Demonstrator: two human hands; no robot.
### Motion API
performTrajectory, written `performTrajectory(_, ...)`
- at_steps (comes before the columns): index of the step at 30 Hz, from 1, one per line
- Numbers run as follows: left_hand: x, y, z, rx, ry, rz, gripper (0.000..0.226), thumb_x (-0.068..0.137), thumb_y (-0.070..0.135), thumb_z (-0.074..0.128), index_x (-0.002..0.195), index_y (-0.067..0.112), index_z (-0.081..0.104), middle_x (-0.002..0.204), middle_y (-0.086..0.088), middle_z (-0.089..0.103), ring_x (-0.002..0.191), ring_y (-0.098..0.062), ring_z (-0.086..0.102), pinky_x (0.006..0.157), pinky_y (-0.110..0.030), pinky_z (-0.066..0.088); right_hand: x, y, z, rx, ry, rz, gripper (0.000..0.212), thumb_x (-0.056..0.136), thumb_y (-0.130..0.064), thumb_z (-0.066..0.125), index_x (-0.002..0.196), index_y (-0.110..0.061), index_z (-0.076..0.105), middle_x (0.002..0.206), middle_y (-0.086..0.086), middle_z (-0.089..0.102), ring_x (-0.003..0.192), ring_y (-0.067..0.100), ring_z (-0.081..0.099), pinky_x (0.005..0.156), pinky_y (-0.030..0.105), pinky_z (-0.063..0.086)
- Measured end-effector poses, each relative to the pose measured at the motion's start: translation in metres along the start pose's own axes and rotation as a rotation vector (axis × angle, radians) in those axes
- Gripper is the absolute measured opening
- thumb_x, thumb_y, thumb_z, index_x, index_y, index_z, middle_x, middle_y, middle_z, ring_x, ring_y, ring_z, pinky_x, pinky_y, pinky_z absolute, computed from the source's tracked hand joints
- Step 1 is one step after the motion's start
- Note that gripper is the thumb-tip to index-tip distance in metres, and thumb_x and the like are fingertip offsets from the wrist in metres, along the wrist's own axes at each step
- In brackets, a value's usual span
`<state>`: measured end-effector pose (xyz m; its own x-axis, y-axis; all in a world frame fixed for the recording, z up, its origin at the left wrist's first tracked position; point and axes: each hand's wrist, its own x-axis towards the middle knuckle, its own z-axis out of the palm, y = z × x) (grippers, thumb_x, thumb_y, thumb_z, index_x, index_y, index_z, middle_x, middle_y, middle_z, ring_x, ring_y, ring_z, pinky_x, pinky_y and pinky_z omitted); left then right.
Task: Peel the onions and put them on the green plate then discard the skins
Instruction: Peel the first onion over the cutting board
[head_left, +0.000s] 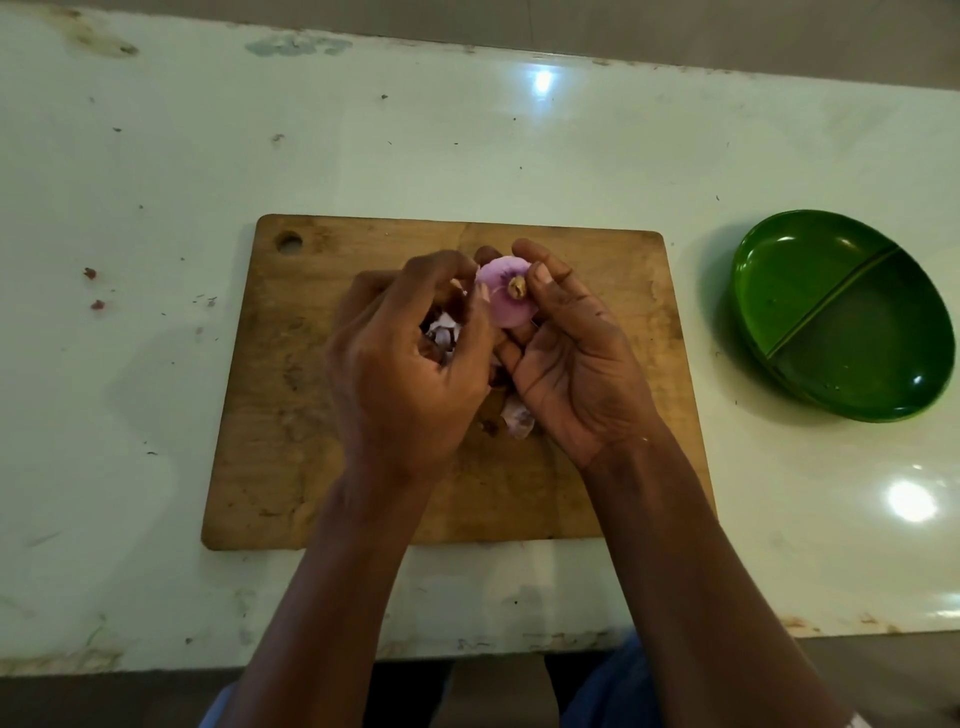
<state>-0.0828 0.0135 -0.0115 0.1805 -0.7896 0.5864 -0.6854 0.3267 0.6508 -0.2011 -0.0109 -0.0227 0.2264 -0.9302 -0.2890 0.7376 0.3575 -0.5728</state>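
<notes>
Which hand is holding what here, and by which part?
The right hand grips the onion round its sides, brown tip facing up. The left hand holds torn skins bunched inside its curled fingers.

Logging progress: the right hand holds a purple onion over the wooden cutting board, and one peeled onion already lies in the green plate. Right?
No: the head view shows the green plate empty of onions. The right hand does hold the purple onion over the wooden cutting board.

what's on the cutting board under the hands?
Onion skins show on the cutting board between the left hand and the right hand holding the onion; both hands hide whatever else lies there.
</notes>
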Motion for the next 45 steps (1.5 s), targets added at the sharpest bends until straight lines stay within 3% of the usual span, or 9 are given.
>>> performTrajectory(5, 0.0, 0.001, 0.0, -0.02, -0.023, 0.001, 0.022, 0.086, 0.013, 0.068, 0.104, 0.001, 0.067, 0.094, -0.007, 0.07, 0.084, -0.019, 0.067, 0.069, -0.033, 0.057, 0.001, 0.0, -0.002, -0.03, -0.041, -0.014, 0.027, 0.081, -0.009, 0.062, 0.108, -0.006, 0.061, 0.102, 0.013, 0.07, 0.095, 0.023, 0.068, 0.093, 0.038, 0.05)
performTrajectory(12, -0.004, 0.0, 0.0, 0.139, 0.0, 0.074, 0.02, 0.088, 0.012, 0.066, 0.104, 0.0, 0.067, 0.091, -0.01, 0.071, 0.079, -0.02, 0.068, 0.061, -0.035, 0.057, 0.0, -0.001, -0.002, -0.095, -0.08, -0.028, 0.026, 0.086, -0.001, 0.056, 0.112, -0.004, 0.058, 0.107, 0.017, 0.065, 0.098, 0.025, 0.066, 0.092, 0.037, 0.053)
performTrajectory(18, -0.005, 0.0, 0.002, 0.126, 0.059, 0.047, 0.029, 0.085, 0.014, 0.068, 0.106, 0.016, 0.049, 0.084, -0.003, 0.069, 0.075, -0.013, 0.065, 0.062, -0.019, 0.049, -0.001, 0.0, -0.001, -0.15, -0.111, -0.024, 0.025, 0.088, 0.0, 0.052, 0.113, -0.003, 0.056, 0.106, 0.019, 0.063, 0.102, 0.029, 0.063, 0.098, 0.044, 0.047)
performTrajectory(25, -0.008, 0.001, 0.003, 0.079, 0.147, -0.025, 0.029, 0.084, 0.015, 0.066, 0.099, 0.016, 0.042, 0.083, -0.003, 0.066, 0.075, -0.008, 0.063, 0.066, -0.008, 0.044, 0.0, 0.002, -0.002, -0.143, -0.11, 0.0, 0.026, 0.086, -0.001, 0.054, 0.112, -0.004, 0.057, 0.109, 0.019, 0.063, 0.105, 0.031, 0.061, 0.099, 0.044, 0.046)
performTrajectory(31, -0.008, 0.007, 0.006, -0.009, 0.195, -0.158, 0.032, 0.08, 0.015, 0.068, 0.096, 0.019, 0.041, 0.084, 0.002, 0.064, 0.071, -0.009, 0.065, 0.06, -0.019, 0.052, 0.0, 0.003, -0.001, -0.123, -0.116, 0.009, 0.028, 0.085, -0.001, 0.054, 0.112, -0.004, 0.057, 0.11, 0.019, 0.063, 0.104, 0.031, 0.061, 0.092, 0.039, 0.051)
performTrajectory(35, -0.008, 0.008, 0.007, -0.071, 0.206, -0.228, 0.03, 0.079, 0.015, 0.067, 0.095, 0.017, 0.041, 0.084, 0.002, 0.063, 0.071, -0.007, 0.064, 0.061, -0.013, 0.05, 0.0, 0.003, 0.0, -0.113, -0.115, 0.013, 0.028, 0.084, -0.001, 0.055, 0.112, -0.004, 0.057, 0.109, 0.018, 0.064, 0.1, 0.029, 0.063, 0.091, 0.037, 0.052)
performTrajectory(38, -0.008, 0.008, 0.008, -0.142, 0.209, -0.264, 0.028, 0.077, 0.009, 0.067, 0.097, 0.004, 0.047, 0.084, -0.003, 0.062, 0.073, -0.01, 0.066, 0.062, -0.013, 0.05, -0.001, 0.003, 0.001, -0.076, -0.115, 0.016, 0.03, 0.082, -0.003, 0.061, 0.112, -0.004, 0.057, 0.104, 0.016, 0.067, 0.094, 0.025, 0.067, 0.088, 0.035, 0.054)
performTrajectory(43, -0.005, 0.01, 0.01, -0.218, 0.208, -0.231, 0.028, 0.082, 0.004, 0.069, 0.103, -0.004, 0.052, 0.092, 0.009, 0.06, 0.082, -0.008, 0.067, 0.07, -0.02, 0.055, -0.001, 0.002, 0.001, 0.041, -0.063, -0.003, 0.025, 0.084, -0.002, 0.055, 0.109, -0.003, 0.058, 0.102, 0.016, 0.069, 0.091, 0.023, 0.07, 0.089, 0.034, 0.053)
performTrajectory(45, -0.004, 0.01, 0.01, -0.314, 0.144, -0.207, 0.035, 0.083, 0.006, 0.07, 0.11, -0.001, 0.051, 0.096, 0.002, 0.065, 0.087, -0.011, 0.068, 0.075, -0.025, 0.056, 0.0, 0.0, 0.001, 0.061, -0.043, -0.021, 0.026, 0.084, -0.002, 0.052, 0.109, -0.002, 0.058, 0.1, 0.015, 0.071, 0.091, 0.022, 0.07, 0.09, 0.035, 0.052)
